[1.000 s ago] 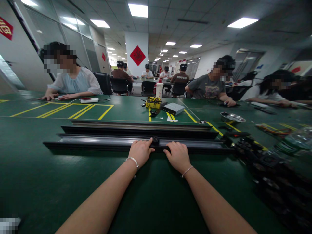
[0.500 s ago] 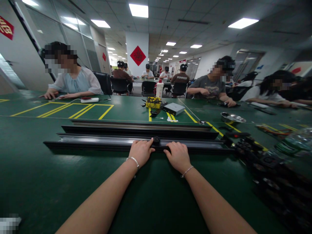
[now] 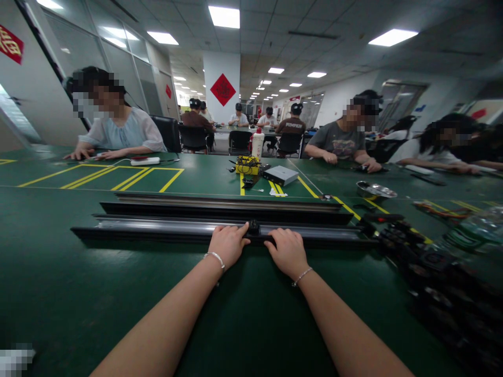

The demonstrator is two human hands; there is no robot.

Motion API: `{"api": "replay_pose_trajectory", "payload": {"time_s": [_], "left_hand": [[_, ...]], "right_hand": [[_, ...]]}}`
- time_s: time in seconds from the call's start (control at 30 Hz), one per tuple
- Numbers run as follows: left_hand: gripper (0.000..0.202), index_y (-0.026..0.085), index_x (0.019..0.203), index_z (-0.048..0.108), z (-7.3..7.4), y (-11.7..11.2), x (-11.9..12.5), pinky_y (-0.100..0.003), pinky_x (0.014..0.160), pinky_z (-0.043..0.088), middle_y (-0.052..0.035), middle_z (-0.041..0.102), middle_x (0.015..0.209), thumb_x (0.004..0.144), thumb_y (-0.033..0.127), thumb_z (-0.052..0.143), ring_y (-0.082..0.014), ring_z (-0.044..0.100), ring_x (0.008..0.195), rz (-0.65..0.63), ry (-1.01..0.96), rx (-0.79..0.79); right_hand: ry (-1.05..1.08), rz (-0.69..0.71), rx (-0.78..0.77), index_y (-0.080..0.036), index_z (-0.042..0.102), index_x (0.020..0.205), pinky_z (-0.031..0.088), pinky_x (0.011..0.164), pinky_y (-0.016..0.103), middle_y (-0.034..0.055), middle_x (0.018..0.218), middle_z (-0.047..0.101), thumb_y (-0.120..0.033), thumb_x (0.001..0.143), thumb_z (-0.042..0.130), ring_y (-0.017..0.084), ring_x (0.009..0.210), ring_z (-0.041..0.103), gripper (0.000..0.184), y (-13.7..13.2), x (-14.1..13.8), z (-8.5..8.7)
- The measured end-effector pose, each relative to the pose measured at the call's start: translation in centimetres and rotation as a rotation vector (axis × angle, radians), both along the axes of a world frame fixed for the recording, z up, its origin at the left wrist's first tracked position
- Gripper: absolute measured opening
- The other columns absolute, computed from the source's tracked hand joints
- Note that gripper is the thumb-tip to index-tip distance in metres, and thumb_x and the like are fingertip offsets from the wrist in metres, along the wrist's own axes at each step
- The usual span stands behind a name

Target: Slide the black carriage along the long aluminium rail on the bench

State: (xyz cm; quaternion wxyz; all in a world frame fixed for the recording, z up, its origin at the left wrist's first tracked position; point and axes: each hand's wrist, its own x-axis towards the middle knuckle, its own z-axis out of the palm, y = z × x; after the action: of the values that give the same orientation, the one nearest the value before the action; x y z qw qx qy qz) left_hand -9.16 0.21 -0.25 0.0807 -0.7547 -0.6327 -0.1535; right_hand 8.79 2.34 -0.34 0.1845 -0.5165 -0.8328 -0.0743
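Observation:
A long black rail with a silvery channel (image 3: 157, 228) lies across the green table (image 3: 78, 293) in front of me. A second, similar rail (image 3: 220, 205) lies just behind it. My left hand (image 3: 227, 245) and my right hand (image 3: 287, 251) rest on the near rail's front edge, fingers curled over it. Between their fingertips sits a small black part (image 3: 253, 228) in the channel; both hands touch or pinch it. A bracelet shows on each wrist.
A heap of black parts (image 3: 428, 272) and bagged items (image 3: 471, 230) lies at the right. A metal bowl (image 3: 375, 189), a grey box (image 3: 280, 175) and a yellow tray of cables (image 3: 247, 164) stand further back. Several people sit at the table's far sides.
My hands and the rails stay where they were. The person at the back right has lowered a hand onto the table.

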Motion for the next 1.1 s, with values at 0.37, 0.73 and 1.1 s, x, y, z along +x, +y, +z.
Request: {"api": "replay_pose_trajectory", "payload": {"time_s": [0.37,0.73,1.1], "left_hand": [[0.040,0.031,0.120,0.040,0.14,-0.05,0.17,-0.035,0.081,0.029,-0.0027,0.062,0.093,0.081,0.040,0.039,-0.0184,0.053,0.090,0.021,0.009,-0.030],[0.042,0.025,0.121,0.038,-0.06,-0.76,0.51,-0.037,0.092,0.023,-0.0043,0.062,0.096,0.081,0.036,0.040,-0.0177,0.052,0.091,0.016,-0.013,0.051],[0.026,0.026,0.105,0.050,0.29,-0.44,0.52,-0.033,0.088,0.028,-0.0011,0.064,0.093,0.079,0.029,0.046,-0.0150,0.055,0.090,-0.019,-0.071,-0.001]], "right_hand": [[-0.018,-0.004,-0.004,-0.024,0.054,0.091,0.023,0.075,0.032,0.0030,0.089,0.057,-0.039,0.080,0.040,0.017,0.086,0.044,0.024,0.00,0.02,0.04],[-0.028,-0.007,-0.006,-0.024,0.054,0.092,0.023,0.075,0.032,0.0032,0.090,0.056,-0.039,0.080,0.039,0.017,0.086,0.045,0.024,-0.12,-0.05,0.18],[-0.031,-0.003,-0.003,-0.024,0.054,0.092,0.023,0.075,0.032,0.0034,0.089,0.057,-0.039,0.081,0.038,0.017,0.086,0.045,0.025,-0.09,-0.09,0.13]]}}
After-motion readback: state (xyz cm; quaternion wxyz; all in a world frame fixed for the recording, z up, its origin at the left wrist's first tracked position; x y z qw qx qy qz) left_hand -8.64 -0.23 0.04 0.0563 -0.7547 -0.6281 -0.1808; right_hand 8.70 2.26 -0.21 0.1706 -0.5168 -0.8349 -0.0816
